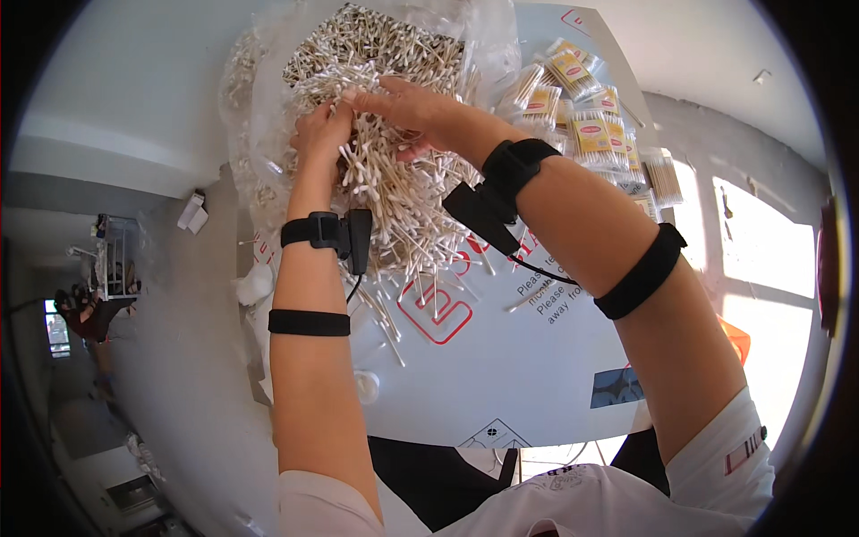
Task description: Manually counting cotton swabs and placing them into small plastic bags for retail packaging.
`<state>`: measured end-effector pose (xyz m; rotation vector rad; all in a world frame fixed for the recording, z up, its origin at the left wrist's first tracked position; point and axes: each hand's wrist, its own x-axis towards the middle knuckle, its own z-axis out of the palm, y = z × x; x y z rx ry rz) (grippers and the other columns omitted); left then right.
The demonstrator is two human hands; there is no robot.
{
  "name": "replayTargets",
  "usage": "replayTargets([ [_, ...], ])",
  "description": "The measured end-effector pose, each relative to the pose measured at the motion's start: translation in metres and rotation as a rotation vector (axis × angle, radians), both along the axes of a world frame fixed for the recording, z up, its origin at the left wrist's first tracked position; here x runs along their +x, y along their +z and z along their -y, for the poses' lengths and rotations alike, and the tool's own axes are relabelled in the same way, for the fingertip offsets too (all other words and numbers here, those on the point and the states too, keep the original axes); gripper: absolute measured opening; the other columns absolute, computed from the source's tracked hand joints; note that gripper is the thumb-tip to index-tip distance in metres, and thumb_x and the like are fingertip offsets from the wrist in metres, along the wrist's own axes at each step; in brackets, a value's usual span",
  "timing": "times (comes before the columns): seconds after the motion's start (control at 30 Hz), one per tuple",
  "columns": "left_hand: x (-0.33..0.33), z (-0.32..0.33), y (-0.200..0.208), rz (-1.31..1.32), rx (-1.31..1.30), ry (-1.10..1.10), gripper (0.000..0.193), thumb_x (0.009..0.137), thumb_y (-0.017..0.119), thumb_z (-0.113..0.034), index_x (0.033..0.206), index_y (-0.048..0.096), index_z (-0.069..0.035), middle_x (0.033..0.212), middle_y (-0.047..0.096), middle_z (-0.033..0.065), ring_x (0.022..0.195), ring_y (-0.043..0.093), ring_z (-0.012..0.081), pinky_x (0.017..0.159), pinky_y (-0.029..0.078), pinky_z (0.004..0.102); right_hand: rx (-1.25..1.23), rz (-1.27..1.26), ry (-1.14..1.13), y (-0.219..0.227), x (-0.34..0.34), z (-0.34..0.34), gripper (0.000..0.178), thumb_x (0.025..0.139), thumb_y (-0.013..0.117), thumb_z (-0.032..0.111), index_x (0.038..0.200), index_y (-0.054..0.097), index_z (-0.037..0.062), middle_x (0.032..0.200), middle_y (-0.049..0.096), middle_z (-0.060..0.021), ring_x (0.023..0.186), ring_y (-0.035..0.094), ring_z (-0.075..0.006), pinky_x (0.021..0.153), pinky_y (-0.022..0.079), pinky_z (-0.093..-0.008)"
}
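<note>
A large heap of loose cotton swabs (394, 192) spills toward me from a clear plastic bag (490, 36). Both my hands are at the heap's upper left part. My left hand (320, 132) is closed around some swabs, with its fingertips partly hidden among them. Beside it, my right hand (412, 106) reaches leftward across the swabs. Its fingers are spread, and one touches or nearly touches my left hand. Swabs lie under my right palm; I cannot tell whether any are gripped there.
Small packs of swabs (595, 139) with yellow labels are piled at the right of the white printed table (510, 394). Several loose swabs (389, 327) and a round white piece (366, 386) lie nearer me. Black straps with small devices are on both my forearms. A small white box (192, 212) lies off to the left.
</note>
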<state>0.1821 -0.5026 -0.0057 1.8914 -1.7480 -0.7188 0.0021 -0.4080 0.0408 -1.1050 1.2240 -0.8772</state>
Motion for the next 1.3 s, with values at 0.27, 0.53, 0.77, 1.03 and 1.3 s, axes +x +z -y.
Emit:
replayTargets([
  [0.27, -0.021, -0.081, 0.078, -0.679, -0.372, -0.153, 0.051, 0.091, 0.063, -0.043, 0.111, 0.064, 0.004, 0.092, 0.065, 0.0143, 0.084, 0.057, 0.0183, 0.079, 0.047, 0.0331, -0.431, 0.333, 0.164, 0.037, -0.008, -0.018, 0.085, 0.085, 0.061, 0.062, 0.145, 0.039, 0.0048, 0.139, 0.049, -0.0136, 0.123, 0.048, -0.0277, 0.087, 0.052, -0.0413],
  [0.53, 0.005, -0.083, 0.042, -0.050, -0.320, -0.165, 0.064, 0.096, 0.051, -0.049, 0.130, 0.053, 0.005, 0.129, 0.058, 0.0229, 0.121, 0.054, 0.0355, 0.102, 0.040, 0.0373, -0.109, -0.232, 0.064, -0.020, -0.061, 0.011, 0.079, 0.087, 0.052, 0.068, 0.141, 0.045, 0.0112, 0.138, 0.049, -0.0124, 0.115, 0.051, -0.0293, 0.093, 0.048, -0.0458],
  [0.77, -0.035, -0.055, 0.040, -0.367, 0.086, 0.008, 0.079, 0.086, 0.057, -0.065, 0.132, 0.055, 0.000, 0.133, 0.055, 0.0206, 0.124, 0.051, 0.0282, 0.102, 0.039, 0.0365, 0.048, 0.111, -0.079, -0.021, -0.003, 0.002, 0.095, 0.083, 0.054, 0.073, 0.151, 0.028, 0.0133, 0.156, 0.025, -0.0137, 0.144, 0.019, -0.0350, 0.108, 0.026, -0.0595],
  [1.03, -0.032, -0.091, 0.115, -0.605, -0.079, -0.048, 0.074, 0.088, 0.060, -0.060, 0.135, 0.052, -0.003, 0.125, 0.060, 0.0134, 0.113, 0.056, 0.0251, 0.087, 0.049, 0.0449, -0.427, 0.346, 0.059, 0.021, -0.039, 0.006, 0.085, 0.082, 0.057, 0.070, 0.146, 0.040, 0.0156, 0.153, 0.031, -0.0164, 0.138, 0.028, -0.0433, 0.104, 0.027, -0.0662],
  [1.3, 0.003, -0.088, 0.036, -0.515, 0.130, 0.148, 0.088, 0.089, 0.049, -0.068, 0.148, 0.033, -0.004, 0.154, 0.032, 0.0161, 0.142, 0.028, 0.0310, 0.101, 0.040, 0.0488, 0.001, 0.144, -0.060, -0.030, -0.066, -0.011, 0.088, 0.082, 0.064, 0.064, 0.149, 0.035, 0.0148, 0.150, 0.032, -0.0211, 0.141, 0.026, -0.0336, 0.107, 0.030, -0.0574],
])
